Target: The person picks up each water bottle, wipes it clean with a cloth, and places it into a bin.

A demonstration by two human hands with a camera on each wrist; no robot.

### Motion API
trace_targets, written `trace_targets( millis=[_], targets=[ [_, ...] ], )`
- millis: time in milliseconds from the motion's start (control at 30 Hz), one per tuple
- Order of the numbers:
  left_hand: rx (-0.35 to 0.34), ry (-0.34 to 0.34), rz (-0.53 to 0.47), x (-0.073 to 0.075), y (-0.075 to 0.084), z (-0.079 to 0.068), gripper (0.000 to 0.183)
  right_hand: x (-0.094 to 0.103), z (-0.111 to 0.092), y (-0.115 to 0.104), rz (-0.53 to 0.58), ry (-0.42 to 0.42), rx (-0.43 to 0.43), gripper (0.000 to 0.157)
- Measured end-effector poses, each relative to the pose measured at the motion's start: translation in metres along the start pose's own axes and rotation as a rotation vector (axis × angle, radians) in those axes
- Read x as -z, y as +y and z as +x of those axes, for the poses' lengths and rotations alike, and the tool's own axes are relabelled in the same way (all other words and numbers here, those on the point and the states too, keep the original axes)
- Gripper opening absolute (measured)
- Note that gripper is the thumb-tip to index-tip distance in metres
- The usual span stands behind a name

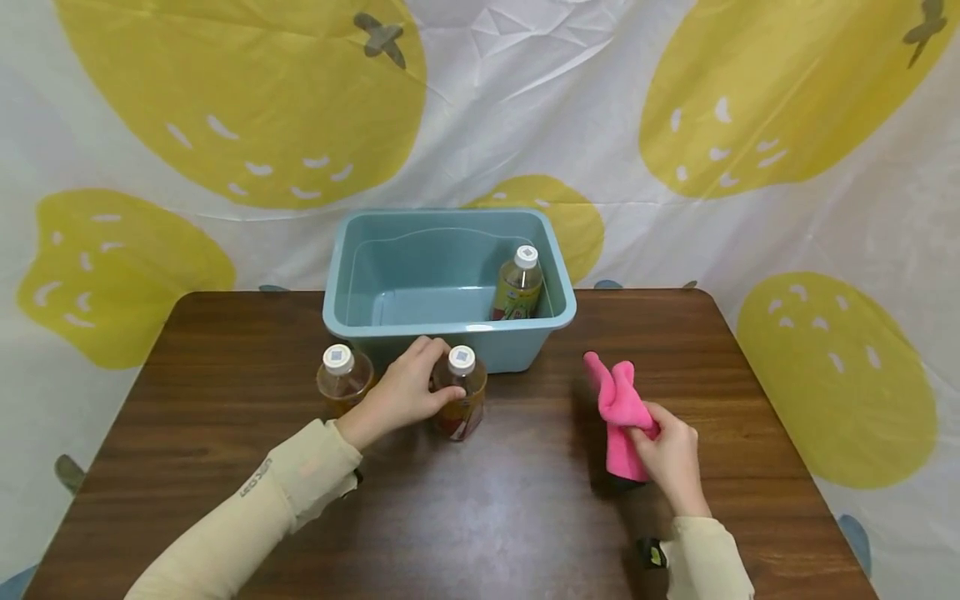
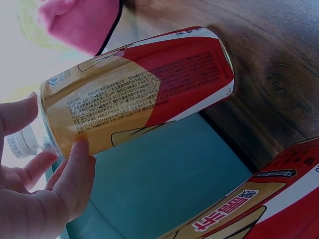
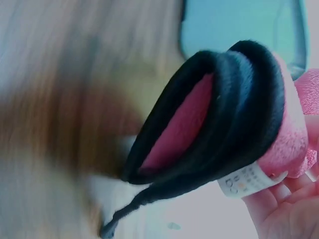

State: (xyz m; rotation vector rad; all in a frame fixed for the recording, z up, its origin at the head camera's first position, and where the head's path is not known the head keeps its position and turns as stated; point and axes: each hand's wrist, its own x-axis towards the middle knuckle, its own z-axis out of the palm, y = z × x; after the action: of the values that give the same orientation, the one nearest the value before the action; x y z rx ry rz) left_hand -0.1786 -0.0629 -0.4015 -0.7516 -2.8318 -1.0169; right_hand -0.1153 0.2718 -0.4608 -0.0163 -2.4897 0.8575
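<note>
Bottle (image 1: 463, 412) with a gold-and-red label is upright near the middle of the table (image 1: 510, 517), the left hand (image 1: 408, 387) gripping its upper part; a second bottle (image 1: 343, 388) stands to its left. The right hand (image 1: 672, 450) grips a pink, black-edged cloth (image 1: 624, 417) toward the right edge. At the far edge, a blue-green tub (image 1: 450, 329) contains a third bottle (image 1: 517, 292).

**Three bottles (image 1: 470, 404), one tub (image 1: 450, 330), one cloth (image 1: 624, 410)**

Bottles number three, two on the tabletop (image 1: 480, 517) and one inside the tub, with three caps (image 1: 462, 360), one apiece. There is one tub and one cloth, which shows one tag (image 3: 244, 180). Two hands (image 1: 405, 387) and two sleeves (image 1: 247, 508) are in view. One printed sheet (image 1: 510, 125) hangs behind one tabletop, bearing five yellow fruit shapes (image 1: 255, 100).
</note>
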Motion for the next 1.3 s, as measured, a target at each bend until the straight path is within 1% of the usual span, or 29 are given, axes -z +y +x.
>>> trace_targets(
  millis=[100,200,267,367,433,500,633,667,767,867,967,1067,1133,1300],
  targets=[
    [0.000,0.001,0.002,0.000,-0.001,0.000,0.039,0.000,0.000,-0.009,0.122,-0.026,-0.064,0.016],
    [0.001,-0.005,0.002,0.001,-0.001,0.000,0.039,-0.002,-0.001,-0.020,0.303,-0.070,-0.133,0.016],
    [0.001,-0.013,0.001,0.001,-0.001,0.000,0.038,-0.004,-0.002,-0.028,0.403,-0.097,-0.179,0.017],
    [-0.004,-0.021,0.002,0.001,-0.002,0.000,0.038,-0.009,-0.004,-0.041,0.524,-0.128,-0.217,0.019],
    [-0.012,-0.017,0.002,0.000,-0.002,0.000,0.038,-0.012,-0.004,-0.051,0.586,-0.142,-0.221,0.018],
    [-0.022,-0.010,0.006,0.000,-0.002,0.000,0.038,-0.016,-0.004,-0.061,0.650,-0.151,-0.207,0.019],
    [-0.043,0.005,0.014,0.000,-0.002,0.000,0.038,-0.027,-0.004,-0.077,0.764,-0.189,-0.153,0.032],
    [-0.047,0.007,0.017,0.000,-0.002,0.000,0.037,-0.030,-0.003,-0.081,0.787,-0.204,-0.134,0.032],
    [-0.050,0.010,0.022,0.000,-0.003,0.000,0.037,-0.041,-0.002,-0.090,0.829,-0.268,-0.075,0.025],
    [-0.048,0.014,0.028,-0.001,-0.003,0.000,0.037,-0.051,-0.001,-0.096,0.832,-0.326,-0.022,0.025],
    [-0.045,0.018,0.031,-0.001,-0.003,0.000,0.038,-0.058,0.002,-0.103,0.829,-0.376,-0.001,0.026],
    [-0.042,0.025,0.031,-0.001,-0.003,0.000,0.039,-0.063,0.005,-0.109,0.830,-0.415,-0.008,0.028],
    [-0.045,0.028,0.031,-0.002,-0.004,0.000,0.040,-0.065,0.008,-0.113,0.825,-0.432,-0.014,0.034],
    [-0.048,0.031,0.028,-0.001,-0.004,0.000,0.039,-0.069,0.013,-0.119,0.818,-0.466,-0.039,0.056]
  ],
)
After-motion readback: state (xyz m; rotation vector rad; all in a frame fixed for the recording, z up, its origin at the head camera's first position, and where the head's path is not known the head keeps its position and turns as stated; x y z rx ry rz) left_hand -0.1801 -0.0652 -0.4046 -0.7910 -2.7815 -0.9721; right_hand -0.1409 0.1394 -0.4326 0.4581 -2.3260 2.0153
